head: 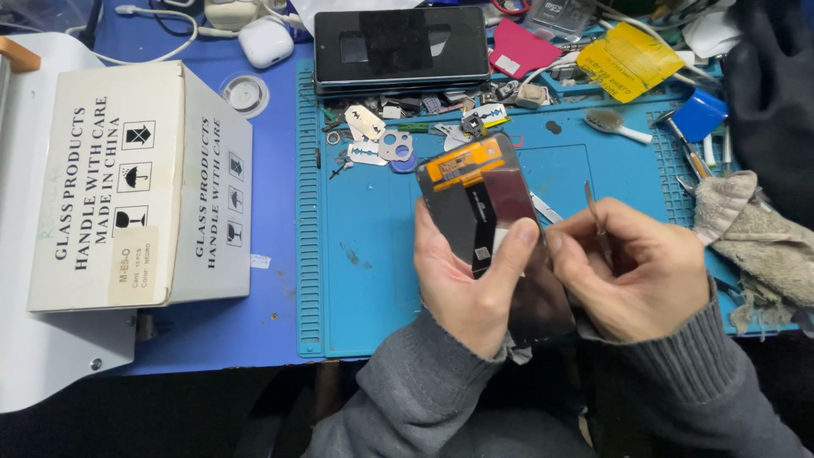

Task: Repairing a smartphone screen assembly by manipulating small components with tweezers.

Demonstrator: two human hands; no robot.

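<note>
My left hand grips a dark phone screen panel, back side up, with an orange flex strip near its top end. The thumb lies across the panel's lower middle. My right hand holds thin metal tweezers, tips pointing up, and touches the panel's right edge. Both hands hover over the blue work mat, near its front edge.
A white cardboard box stands at the left. A black phone lies at the mat's far edge, with metal blades and small parts below it. A brush, yellow paper, tools and a grey rag crowd the right.
</note>
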